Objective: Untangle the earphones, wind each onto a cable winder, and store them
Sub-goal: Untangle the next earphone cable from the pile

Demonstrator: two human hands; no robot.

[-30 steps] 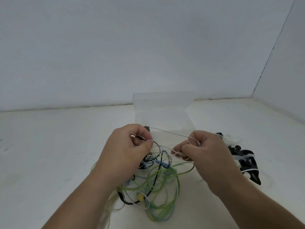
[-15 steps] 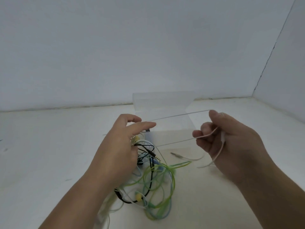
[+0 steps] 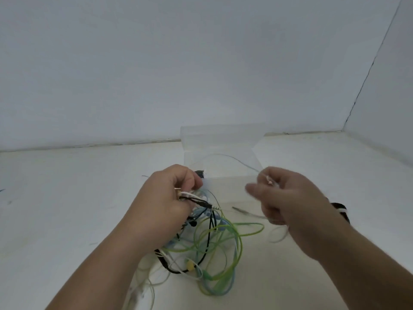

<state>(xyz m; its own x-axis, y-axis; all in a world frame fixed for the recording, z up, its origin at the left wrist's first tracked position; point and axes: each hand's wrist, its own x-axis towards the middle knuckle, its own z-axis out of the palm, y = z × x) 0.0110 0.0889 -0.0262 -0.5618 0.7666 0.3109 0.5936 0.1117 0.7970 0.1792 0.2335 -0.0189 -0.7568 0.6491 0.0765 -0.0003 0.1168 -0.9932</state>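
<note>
A tangle of earphone cables [image 3: 214, 249], green, pale blue, black and white, lies on the white table in front of me. My left hand [image 3: 165, 206] is closed on the top of the tangle, pinching several cables and plugs. My right hand [image 3: 288, 202] is blurred; its fingers pinch a thin white earphone cable [image 3: 232, 158] that arcs loosely back to the left hand. More of that white cable [image 3: 279, 236] hangs below the right hand. A jack plug [image 3: 240, 210] lies on the table between the hands.
A clear plastic storage box [image 3: 221, 139] stands open just beyond my hands. Black cable winders [image 3: 340, 209] lie to the right, mostly hidden behind my right wrist. White walls close off the back and right of the table.
My right hand has moved back in toward the left and lower, so the white cable, taut before, now sags in an arc. My left hand has closed on the tangle.
</note>
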